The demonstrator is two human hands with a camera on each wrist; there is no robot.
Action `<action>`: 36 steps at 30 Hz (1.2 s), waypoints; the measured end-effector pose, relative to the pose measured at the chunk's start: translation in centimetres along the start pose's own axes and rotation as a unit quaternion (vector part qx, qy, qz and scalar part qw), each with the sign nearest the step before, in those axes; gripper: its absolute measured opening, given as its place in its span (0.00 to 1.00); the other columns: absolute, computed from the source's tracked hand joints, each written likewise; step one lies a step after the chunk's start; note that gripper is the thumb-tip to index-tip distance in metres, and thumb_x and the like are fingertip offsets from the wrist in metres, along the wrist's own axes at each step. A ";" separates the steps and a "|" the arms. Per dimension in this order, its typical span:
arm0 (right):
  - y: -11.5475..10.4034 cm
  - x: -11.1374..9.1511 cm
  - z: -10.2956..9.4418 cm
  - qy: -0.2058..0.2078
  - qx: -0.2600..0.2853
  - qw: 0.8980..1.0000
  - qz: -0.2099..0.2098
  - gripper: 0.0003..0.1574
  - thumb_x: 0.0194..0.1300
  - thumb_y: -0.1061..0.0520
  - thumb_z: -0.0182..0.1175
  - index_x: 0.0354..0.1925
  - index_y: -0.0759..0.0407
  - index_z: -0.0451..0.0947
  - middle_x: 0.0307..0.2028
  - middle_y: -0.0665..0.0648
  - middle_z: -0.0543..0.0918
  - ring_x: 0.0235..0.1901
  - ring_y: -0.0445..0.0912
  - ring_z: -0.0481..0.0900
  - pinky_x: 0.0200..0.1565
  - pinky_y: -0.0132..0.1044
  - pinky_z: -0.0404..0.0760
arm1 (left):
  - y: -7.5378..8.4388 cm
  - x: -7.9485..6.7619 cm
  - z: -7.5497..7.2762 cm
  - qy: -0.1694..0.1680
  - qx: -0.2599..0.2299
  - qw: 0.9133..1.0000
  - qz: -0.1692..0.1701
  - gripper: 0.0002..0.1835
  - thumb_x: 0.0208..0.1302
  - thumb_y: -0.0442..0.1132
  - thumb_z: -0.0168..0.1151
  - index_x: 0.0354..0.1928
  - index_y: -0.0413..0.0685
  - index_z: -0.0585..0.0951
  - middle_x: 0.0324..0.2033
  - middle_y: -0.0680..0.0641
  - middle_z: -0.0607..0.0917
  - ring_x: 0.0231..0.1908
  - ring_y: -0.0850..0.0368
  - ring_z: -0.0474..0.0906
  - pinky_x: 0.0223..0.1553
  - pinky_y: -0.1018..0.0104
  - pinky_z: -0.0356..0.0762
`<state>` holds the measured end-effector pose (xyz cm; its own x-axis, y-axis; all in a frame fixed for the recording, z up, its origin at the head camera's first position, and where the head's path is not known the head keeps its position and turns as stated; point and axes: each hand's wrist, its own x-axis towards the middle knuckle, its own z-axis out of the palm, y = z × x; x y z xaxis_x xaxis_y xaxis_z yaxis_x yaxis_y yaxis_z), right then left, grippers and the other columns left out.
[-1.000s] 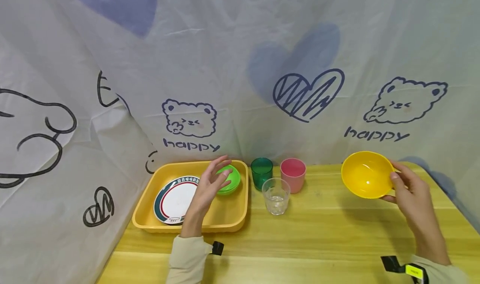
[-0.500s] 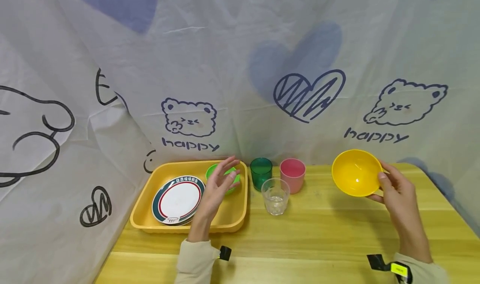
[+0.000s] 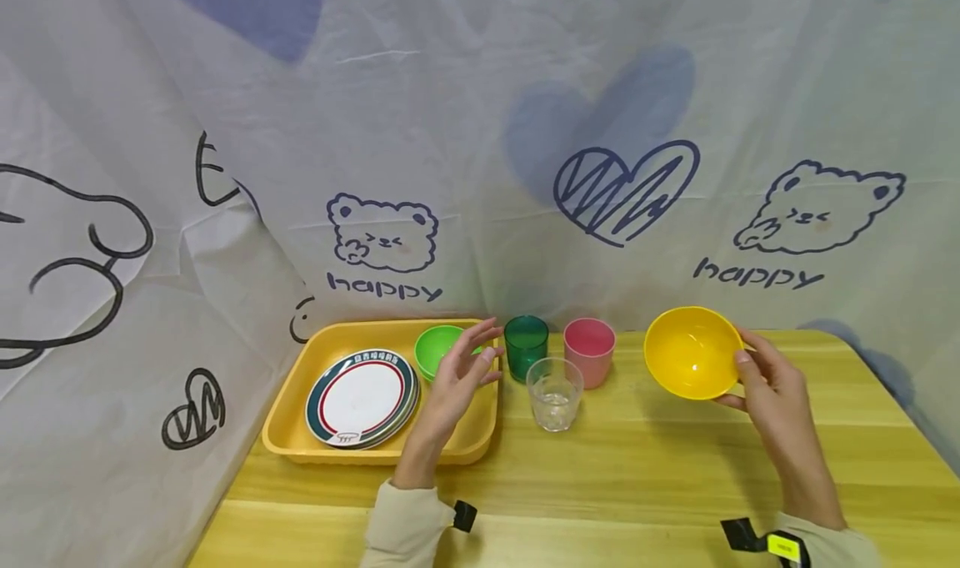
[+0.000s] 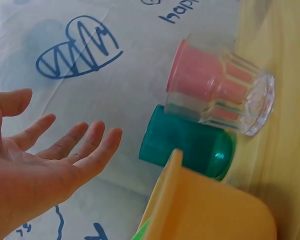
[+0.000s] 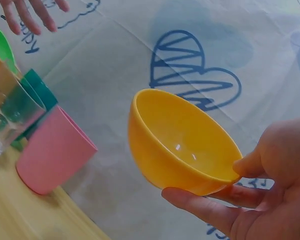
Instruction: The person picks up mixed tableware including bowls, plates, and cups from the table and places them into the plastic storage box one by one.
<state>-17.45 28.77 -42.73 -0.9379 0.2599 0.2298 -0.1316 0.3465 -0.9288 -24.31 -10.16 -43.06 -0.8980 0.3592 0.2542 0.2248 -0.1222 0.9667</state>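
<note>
- On the right, up off the table [image 3: 637, 501], I see the right hand [image 3: 776, 393] pinching the yellow bowl [image 3: 693, 353], thumb on the rim and fingers under it. The bowl tips toward the near side. I think it could slip or twist, because only one edge is held.
- Over to the left, I see the left hand [image 3: 453, 384] wide, with nothing in it. It is up near the right end of the tray [image 3: 472, 422], so dipping too low might bump the tray.
- Inside the tray, plates [image 3: 362, 401] are piled at the left, and a green bowl [image 3: 437, 349] sits far right.
- Right of the tray stands the clear cup [image 3: 555, 401].
- Just behind it stand the dark green cup [image 3: 527, 347] and, further right, the pink cup [image 3: 590, 355]. If the yellow bowl swung low and left, it could knock the pink cup; standing so close, the others might tumble too.
- Farthest back, I see a cloth [image 3: 465, 134] with drawn bears.
</note>
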 end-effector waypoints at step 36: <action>-2.6 -1.2 6.2 -0.113 0.016 0.993 -0.033 0.25 0.82 0.60 0.48 0.71 0.66 0.67 0.54 0.75 0.79 0.36 0.47 0.84 0.32 0.38 0.89 | -1.5 -0.1 5.1 -0.052 0.027 0.998 -0.017 0.27 0.80 0.37 0.54 0.75 0.43 0.65 0.69 0.36 0.71 0.65 0.39 0.74 0.60 0.44 0.78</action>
<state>-18.02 21.95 -42.35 -0.9743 0.0275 0.2234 -0.2024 0.3263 -0.9233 -22.61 -5.35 -44.36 -0.8620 0.4565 0.2203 0.2180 -0.0585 0.9742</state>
